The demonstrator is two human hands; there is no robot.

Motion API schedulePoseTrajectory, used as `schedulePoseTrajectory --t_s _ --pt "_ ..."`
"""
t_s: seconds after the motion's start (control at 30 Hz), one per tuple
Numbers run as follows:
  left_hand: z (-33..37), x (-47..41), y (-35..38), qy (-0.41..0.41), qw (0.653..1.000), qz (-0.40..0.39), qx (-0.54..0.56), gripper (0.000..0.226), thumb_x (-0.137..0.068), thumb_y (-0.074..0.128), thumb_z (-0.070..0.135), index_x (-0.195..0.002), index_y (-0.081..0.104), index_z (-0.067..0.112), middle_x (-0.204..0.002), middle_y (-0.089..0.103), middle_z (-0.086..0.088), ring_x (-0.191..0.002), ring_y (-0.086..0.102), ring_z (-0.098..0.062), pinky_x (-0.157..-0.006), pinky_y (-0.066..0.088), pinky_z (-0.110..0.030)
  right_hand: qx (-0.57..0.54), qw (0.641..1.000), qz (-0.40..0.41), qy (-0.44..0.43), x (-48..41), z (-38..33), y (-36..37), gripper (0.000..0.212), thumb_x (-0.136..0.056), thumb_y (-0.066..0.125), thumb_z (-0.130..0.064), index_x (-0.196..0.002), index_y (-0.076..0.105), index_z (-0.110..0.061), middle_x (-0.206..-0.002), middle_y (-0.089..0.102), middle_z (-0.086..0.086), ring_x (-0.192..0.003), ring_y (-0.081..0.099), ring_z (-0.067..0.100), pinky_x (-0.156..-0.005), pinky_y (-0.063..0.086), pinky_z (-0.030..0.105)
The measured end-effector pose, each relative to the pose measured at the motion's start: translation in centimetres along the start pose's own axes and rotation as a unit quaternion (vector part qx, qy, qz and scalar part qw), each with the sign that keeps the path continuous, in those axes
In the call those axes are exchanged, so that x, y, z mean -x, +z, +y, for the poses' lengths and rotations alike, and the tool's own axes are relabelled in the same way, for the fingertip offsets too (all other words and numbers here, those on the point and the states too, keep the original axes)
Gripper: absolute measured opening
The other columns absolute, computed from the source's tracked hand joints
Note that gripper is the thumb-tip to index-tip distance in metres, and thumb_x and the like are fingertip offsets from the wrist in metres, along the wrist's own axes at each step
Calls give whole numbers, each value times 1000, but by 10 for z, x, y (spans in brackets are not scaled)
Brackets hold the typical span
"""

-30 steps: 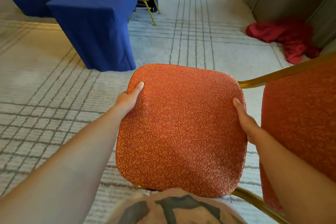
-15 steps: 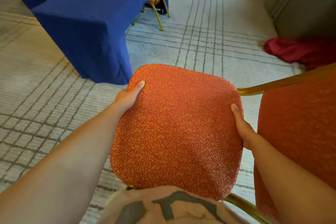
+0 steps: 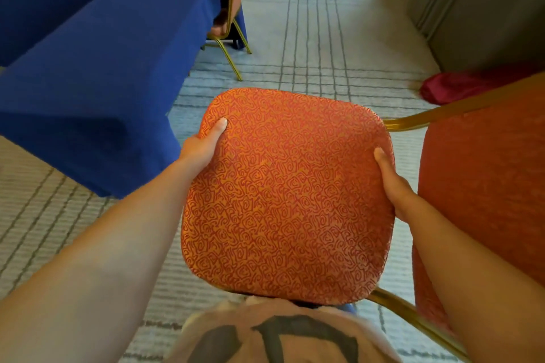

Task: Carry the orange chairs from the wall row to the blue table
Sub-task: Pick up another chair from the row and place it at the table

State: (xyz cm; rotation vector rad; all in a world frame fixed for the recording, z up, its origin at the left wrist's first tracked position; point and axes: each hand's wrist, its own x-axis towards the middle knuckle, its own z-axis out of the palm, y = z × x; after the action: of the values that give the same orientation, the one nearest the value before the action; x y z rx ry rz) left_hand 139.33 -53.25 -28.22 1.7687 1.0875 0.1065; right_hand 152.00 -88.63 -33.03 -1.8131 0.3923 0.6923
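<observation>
Floor: pale carpet, low ribbed pile, crossed by thin dark lines in grids and long parallel runs. Room edge at upper right: grey panelled wall. A dark red cloth lies crumpled on the carpet at its foot, partly hidden.

Blue table fills the upper left, draped to the floor in plain matte blue fabric, with the corner fold hanging near the left forearm. A second chair with thin gold metal legs stands tucked against its far side.

Orange chair: held up off the floor in front of the person's chest, just right of the table corner. Seat is a padded rounded square, orange weave with a dense red squiggle pattern. The backrest, same fabric, rises at the right edge of view. The gold tube frame shows at the rear corner and below the seat.

Left hand grips the seat's left edge, thumb flat on top and fingers hidden beneath. Right hand grips the right edge the same way. Beige shirt with a dark print sits at the bottom.

Versus 0.5 s ago: the table looms larger and closer, the red cloth sits farther right and is more covered by the backrest, and both grips are unchanged on the seat.
</observation>
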Motion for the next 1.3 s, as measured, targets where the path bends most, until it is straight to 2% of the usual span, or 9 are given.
schedulePoseTrajectory --t_s 0.13,0.23,0.47,0.67,0.8,1.03,1.17,1.3 --pt "44 -68 11 -9 999 -13 27 89 -78 51 75 -135 51 6 -137 53 -14 -124 51 -32 -95 39 -35 -2 1000 0 -9 -51 -61 14 135 -29 50 -103 -135 56 -19 -128 63 13 -113 59 32 -104 45 49" --pt "69 -125 31 -23 998 -21 46 84 -78 54 72 -130 55 6 -131 57 -13 -118 55 -32 -89 40 -33 3 1000 -13 -5 -104 -106 26 129 -38 49 -101 -137 54 -17 -129 62 14 -114 59 33 -105 44 50" --pt "163 -266 65 -6 999 12 38 88 -78 50 75 -132 55 6 -134 56 -17 -123 53 -31 -99 38 -34 23 999 -27 -14 -249 -236 44 137 -29 50 -103 -135 55 -16 -125 64 13 -110 61 32 -103 46 49" --pt "211 -354 76 -37 999 22 28 101 -69 48 84 -134 54 7 -135 55 -16 -124 52 -33 -104 37 -39 32 998 -48 2 -344 -302 68 133 -32 52 -103 -136 55 -19 -126 63 11 -110 61 30 -104 46 48" --pt "235 -419 79 -45 998 19 24 115 -55 47 93 -133 55 9 -134 56 -16 -122 53 -32 -107 39 -41 30 998 -54 19 -399 -336 94 129 -34 53 -102 -135 56 -22 -125 64 10 -109 62 31 -102 47 49" --pt "285 -562 81 -42 999 9 16 94 -77 49 77 -139 47 7 -142 48 -18 -129 46 -34 -107 34 -40 8 999 -35 24 -495 -413 160 119 -35 54 -101 -125 63 -24 -115 70 9 -103 66 30 -100 49 48" --pt "326 -639 65 -30 999 -4 11 102 -71 48 84 -139 48 8 -140 50 -17 -126 49 -35 -108 36 -45 -2 1000 -5 11 -533 -468 198 121 -35 53 -101 -126 63 -23 -118 68 10 -107 64 30 -101 49 46" --pt "363 -709 62 -22 1000 -11 1 103 -70 45 86 -138 50 9 -138 51 -17 -124 50 -36 -108 37 -48 1 1000 23 3 -565 -526 225 107 -50 52 -96 -124 63 -19 -117 67 10 -107 63 30 -101 49 46"
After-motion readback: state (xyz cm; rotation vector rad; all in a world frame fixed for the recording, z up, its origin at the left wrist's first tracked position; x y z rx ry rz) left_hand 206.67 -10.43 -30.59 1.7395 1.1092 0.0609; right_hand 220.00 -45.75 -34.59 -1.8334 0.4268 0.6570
